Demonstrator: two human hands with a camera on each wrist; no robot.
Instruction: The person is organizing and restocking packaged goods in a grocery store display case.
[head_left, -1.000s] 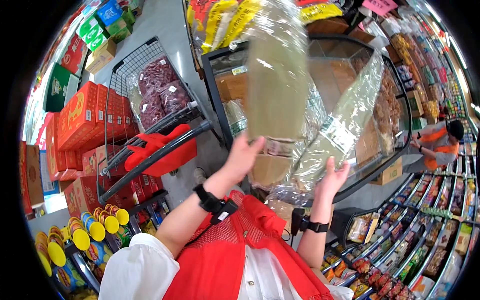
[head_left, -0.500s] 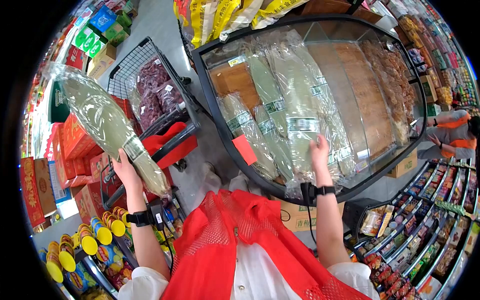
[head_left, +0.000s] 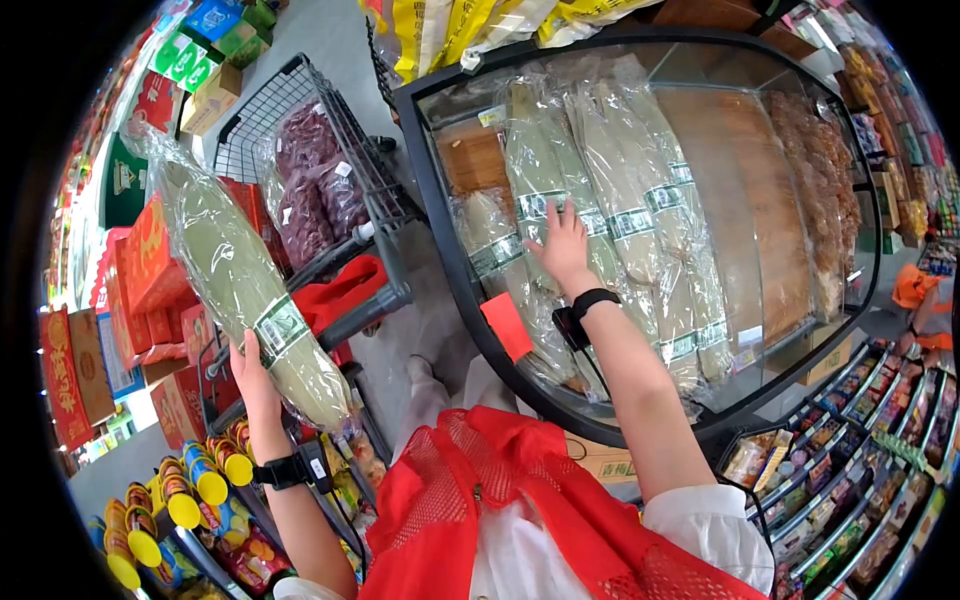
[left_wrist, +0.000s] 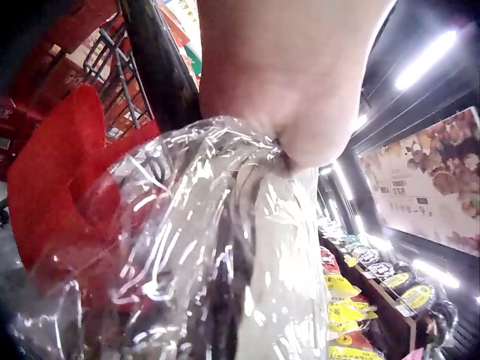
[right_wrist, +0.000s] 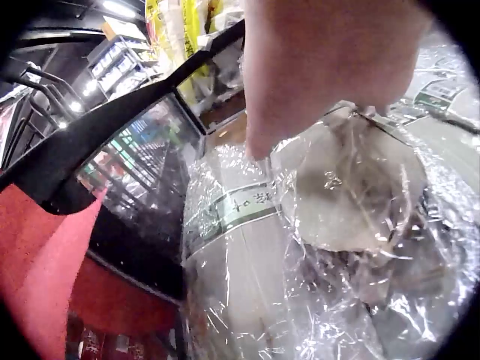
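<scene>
My left hand (head_left: pixel 257 385) grips a long, flat, pale green bundle (head_left: pixel 225 250) in clear plastic by its edge, close to the green-and-white label band. The bundle slants beside the shopping cart, and its glossy wrap (left_wrist: pixel 217 240) fills much of the left wrist view. Over the glass-sided display bin (head_left: pixel 560 420), my right hand (head_left: pixel 562 245) spreads its fingers on one of several similar bundles (head_left: pixel 535 150) laid side by side. Under that wrist, the right wrist view shows a banded bundle (right_wrist: pixel 244 247) and crumpled plastic; the fingertips are hidden there.
The cart (head_left: pixel 270 110) carries bags of dark red goods (head_left: pixel 310 170); a red cloth (head_left: pixel 345 295) hangs near its handle. Red boxes (head_left: pixel 155 260) are stacked at left. A red card (head_left: pixel 507 325) sits on the bin's near rim. Snack shelves (head_left: pixel 850 450) line the right.
My left hand has swung the bundle from above the bin leftward to beside the cart. My right hand let go of another bundle's lower end and has shifted left across the bin.
</scene>
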